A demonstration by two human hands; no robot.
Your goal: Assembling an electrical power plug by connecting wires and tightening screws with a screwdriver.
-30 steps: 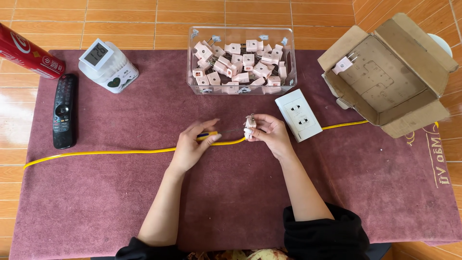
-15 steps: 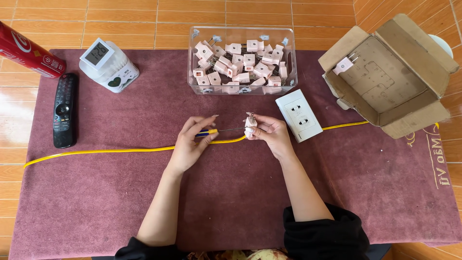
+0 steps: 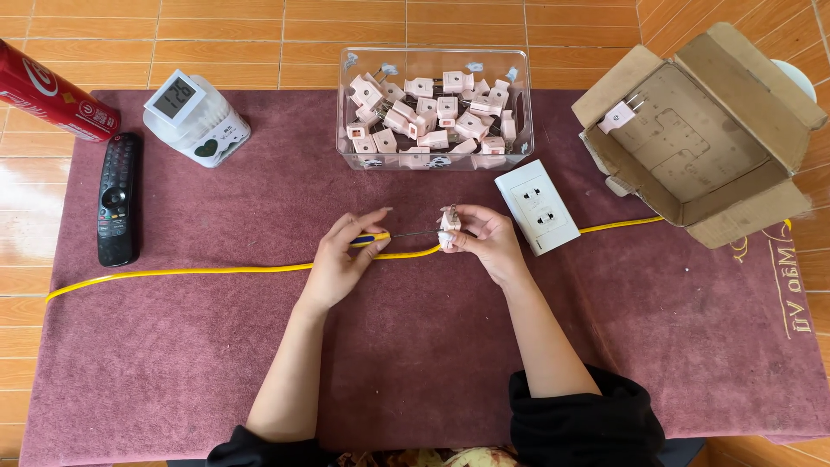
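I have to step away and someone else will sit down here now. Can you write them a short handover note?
Left hand: fingers grip a small screwdriver with a yellow and blue handle, tip aimed at the plug.
Right hand: holds a pink plug upright above the mat.
The yellow cable runs across the mat, passing under the plug.
Done: tool meets plug; how far the screw is turned cannot be seen.
Left: more plugs wait in the clear bin; one sits in the cardboard box. A white socket lies beside the right hand.
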